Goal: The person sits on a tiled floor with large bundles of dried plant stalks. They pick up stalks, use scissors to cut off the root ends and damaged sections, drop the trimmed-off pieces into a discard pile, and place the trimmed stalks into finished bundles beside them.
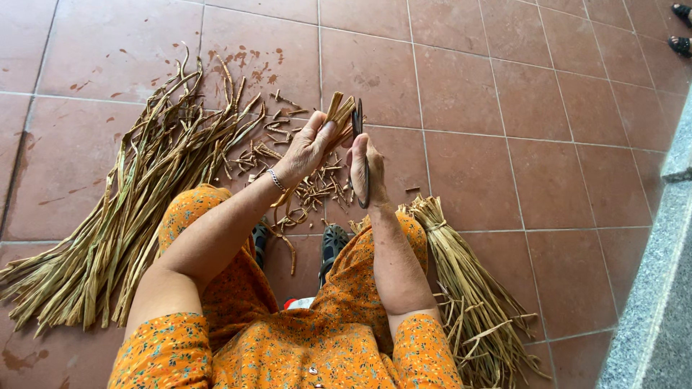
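Both hands worked above the scrap pile (303, 184): my left hand (310, 144) pinched dried leaf strips (339, 112), my right hand (364, 169) gripped a knife (358, 126) beside them.

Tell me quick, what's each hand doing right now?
Left hand: closed on a bunch of dried plant strips.
Right hand: closed on dark scissors, blades up beside the strips.
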`<state>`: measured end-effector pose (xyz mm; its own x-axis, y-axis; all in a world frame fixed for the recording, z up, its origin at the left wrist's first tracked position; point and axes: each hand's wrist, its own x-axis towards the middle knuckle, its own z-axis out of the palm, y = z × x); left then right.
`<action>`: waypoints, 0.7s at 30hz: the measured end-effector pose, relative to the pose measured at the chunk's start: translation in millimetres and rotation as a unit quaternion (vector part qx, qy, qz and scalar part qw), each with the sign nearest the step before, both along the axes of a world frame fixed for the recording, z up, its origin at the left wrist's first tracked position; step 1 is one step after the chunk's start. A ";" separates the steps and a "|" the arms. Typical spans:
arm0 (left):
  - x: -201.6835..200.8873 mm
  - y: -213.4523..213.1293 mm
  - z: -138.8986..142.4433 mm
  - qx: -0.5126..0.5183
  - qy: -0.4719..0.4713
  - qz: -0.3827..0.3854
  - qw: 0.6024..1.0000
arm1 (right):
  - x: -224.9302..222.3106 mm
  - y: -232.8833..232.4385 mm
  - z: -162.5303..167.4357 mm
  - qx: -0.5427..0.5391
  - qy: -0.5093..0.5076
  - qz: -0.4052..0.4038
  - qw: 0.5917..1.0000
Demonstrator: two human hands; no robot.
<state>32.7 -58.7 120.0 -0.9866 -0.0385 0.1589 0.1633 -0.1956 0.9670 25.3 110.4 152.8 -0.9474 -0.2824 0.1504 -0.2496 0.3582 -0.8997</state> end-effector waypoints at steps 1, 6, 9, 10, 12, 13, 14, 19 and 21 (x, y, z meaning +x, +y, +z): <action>-0.1 0.8 1.0 -0.001 0.004 0.003 1.000 | -0.2 0.0 -0.1 0.006 0.000 -0.005 1.000; 2.4 4.3 5.0 -0.080 0.013 0.027 0.996 | -0.6 -0.4 2.1 0.068 0.019 -0.013 0.997; 4.9 7.2 7.7 -0.073 0.015 0.023 0.997 | 0.3 -2.7 2.7 0.047 0.060 -0.009 0.997; 5.9 7.8 8.9 -0.066 0.010 0.017 0.998 | 0.6 -3.6 2.6 0.026 0.094 0.000 0.995; 7.5 8.9 12.4 -0.051 0.001 0.004 0.999 | 1.3 -5.8 1.5 0.002 0.138 0.006 0.990; 8.8 8.9 14.2 -0.032 -0.017 -0.006 0.999 | 1.7 -6.9 0.3 0.000 0.148 0.003 0.989; 10.3 8.6 15.9 -0.014 -0.034 -0.015 0.999 | 2.2 -8.0 -1.3 -0.003 0.159 0.000 0.987; 14.3 5.8 20.3 0.046 -0.043 -0.040 0.997 | 2.8 -14.1 -12.6 -0.009 0.137 -0.033 0.990; 13.7 4.4 17.9 0.048 -0.047 -0.039 0.997 | -0.6 -14.3 -14.3 -0.046 0.116 -0.035 0.992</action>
